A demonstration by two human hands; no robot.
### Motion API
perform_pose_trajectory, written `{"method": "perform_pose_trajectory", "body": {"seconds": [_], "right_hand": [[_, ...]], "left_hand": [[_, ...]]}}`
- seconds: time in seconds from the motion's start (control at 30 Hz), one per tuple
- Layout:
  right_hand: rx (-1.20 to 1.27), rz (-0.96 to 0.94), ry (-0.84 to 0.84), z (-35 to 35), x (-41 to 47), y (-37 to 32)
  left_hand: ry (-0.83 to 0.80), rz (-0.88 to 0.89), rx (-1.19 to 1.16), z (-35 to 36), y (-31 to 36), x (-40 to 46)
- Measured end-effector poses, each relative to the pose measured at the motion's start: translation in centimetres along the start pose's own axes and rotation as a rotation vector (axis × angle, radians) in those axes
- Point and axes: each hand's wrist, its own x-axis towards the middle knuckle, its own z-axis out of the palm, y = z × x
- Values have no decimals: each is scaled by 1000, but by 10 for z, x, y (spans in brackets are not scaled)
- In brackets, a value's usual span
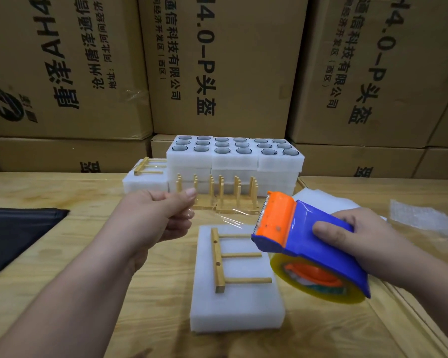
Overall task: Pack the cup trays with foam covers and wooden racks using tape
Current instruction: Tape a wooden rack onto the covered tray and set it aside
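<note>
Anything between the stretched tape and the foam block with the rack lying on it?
Nothing visible. The tape strip spans from the left hand to the dispenser in the right hand, above the far end of the foam block; only the wooden rack lies on it.

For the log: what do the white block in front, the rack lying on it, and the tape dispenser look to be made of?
White block: seemingly soft white foam, matte, faintly translucent, edges slightly fuzzy.
Rack: pale unfinished wood, possibly bamboo; grain shows, round pegs set in a square bar.
Tape dispenser: glossy moulded plastic, blue body, orange front with a toothed cutting edge. The right hand grips it; the left hand pinches clear, shiny tape.
</note>
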Motion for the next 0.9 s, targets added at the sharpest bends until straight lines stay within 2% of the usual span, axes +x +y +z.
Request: {"method": "perform_pose_trajectory", "body": {"seconds": [0.2,0.57,0.9], "right_hand": [[-103,8,-38,-21,15,3],[-384,-18,-211,-26,80,-32],[-566,-74,-323,-3,118,-42]], "left_hand": [[124,-8,-84,-21,-18,15],[217,-176,-217,-32,-84,31],[319,-330,-295,-23,-132,40]]}}
